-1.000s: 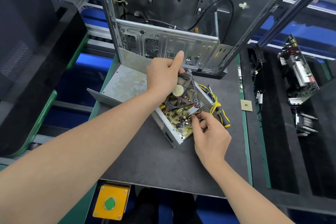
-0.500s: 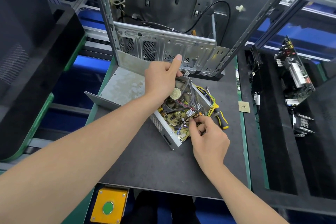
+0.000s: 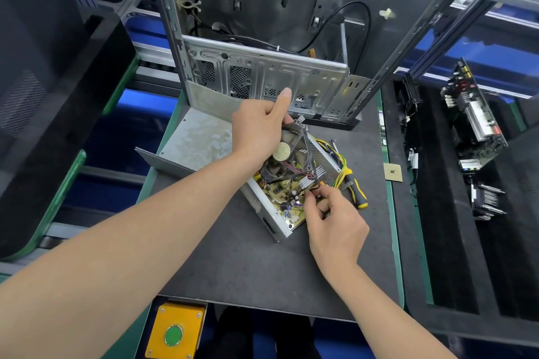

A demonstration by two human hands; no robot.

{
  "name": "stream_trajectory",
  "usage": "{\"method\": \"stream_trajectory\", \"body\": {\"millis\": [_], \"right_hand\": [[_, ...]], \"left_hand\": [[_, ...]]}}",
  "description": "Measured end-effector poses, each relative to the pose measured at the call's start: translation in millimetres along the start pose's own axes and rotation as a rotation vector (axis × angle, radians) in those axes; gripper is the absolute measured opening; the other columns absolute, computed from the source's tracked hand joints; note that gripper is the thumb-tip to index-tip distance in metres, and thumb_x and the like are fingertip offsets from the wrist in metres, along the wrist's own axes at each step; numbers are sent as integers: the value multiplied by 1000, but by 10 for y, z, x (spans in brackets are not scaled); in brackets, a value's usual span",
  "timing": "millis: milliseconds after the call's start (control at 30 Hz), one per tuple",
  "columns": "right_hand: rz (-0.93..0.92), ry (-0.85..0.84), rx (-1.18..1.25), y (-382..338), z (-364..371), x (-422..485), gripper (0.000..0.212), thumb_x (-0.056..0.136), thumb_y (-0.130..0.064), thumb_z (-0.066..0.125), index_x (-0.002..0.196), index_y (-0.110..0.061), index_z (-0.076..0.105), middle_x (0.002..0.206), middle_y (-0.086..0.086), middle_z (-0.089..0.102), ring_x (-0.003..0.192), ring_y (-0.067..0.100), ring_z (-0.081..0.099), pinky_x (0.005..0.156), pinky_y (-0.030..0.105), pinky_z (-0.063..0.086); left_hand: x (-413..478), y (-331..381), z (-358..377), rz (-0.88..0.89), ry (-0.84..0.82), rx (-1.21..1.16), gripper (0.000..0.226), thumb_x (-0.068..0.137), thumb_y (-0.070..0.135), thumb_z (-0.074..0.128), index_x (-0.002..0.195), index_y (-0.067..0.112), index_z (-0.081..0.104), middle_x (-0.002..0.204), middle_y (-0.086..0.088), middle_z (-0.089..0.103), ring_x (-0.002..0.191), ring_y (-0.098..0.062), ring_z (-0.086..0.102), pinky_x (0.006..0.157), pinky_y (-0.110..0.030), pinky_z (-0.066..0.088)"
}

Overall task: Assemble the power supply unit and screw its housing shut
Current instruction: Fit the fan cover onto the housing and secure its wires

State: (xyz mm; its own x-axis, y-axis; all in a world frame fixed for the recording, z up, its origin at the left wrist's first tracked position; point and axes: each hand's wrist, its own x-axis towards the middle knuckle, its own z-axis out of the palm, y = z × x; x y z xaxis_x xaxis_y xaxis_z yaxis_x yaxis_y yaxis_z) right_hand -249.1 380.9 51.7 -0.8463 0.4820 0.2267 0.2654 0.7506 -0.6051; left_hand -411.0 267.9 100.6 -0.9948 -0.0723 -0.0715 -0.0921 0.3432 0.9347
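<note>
The open power supply housing lies on the dark mat, its yellow circuit board exposed. My left hand grips the black cooling fan, held tilted above the board, with the index finger stretched out. My right hand pinches the fan's thin wires and small connector at the board's right edge, beside a silver heat sink. The flat grey housing cover lies to the left of the unit. A yellow-and-black screwdriver rests to the right, next to the yellow cable bundle.
An empty computer case stands upright just behind the unit. A small square chip lies near the mat's right edge. Circuit boards and parts sit in the black tray on the right. A yellow box with a green button is at the front edge.
My right hand has shifted slightly down and in along the board's edge with the fan wires. My left hand keeps the fan tilted in about the same place.
</note>
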Motion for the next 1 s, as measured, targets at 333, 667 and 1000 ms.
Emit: {"method": "stream_trajectory", "body": {"millis": [333, 667, 1000], "right_hand": [[92, -82, 27, -19, 0, 45, 12, 89, -34, 75, 80, -30, 68, 57, -5, 56, 62, 16, 58, 66, 36, 53], [176, -292, -157, -79, -142, 255, 18, 85, -39, 67, 73, -26, 70, 54, -5, 60, 69, 24, 59, 69, 35, 54], [238, -442, -219, -206, -208, 387, 11, 76, -30, 66, 75, -27, 77, 62, 0, 70, 74, 25, 66, 69, 33, 59]], "left_hand": [[5, -7, 6, 3, -3, 0, 63, 101, 60, 52, 54, 23, 70, 50, 6, 63, 49, -2, 55, 61, -25, 39], [11, -43, 20, 34, -13, -11, 62, 100, 60, 53, 52, 24, 70, 59, 8, 70, 60, -5, 63, 66, -25, 46], [7, -41, 13, 41, -21, 0, 62, 100, 61, 52, 52, 25, 69, 54, 7, 66, 52, -3, 57, 64, -26, 43]]}}
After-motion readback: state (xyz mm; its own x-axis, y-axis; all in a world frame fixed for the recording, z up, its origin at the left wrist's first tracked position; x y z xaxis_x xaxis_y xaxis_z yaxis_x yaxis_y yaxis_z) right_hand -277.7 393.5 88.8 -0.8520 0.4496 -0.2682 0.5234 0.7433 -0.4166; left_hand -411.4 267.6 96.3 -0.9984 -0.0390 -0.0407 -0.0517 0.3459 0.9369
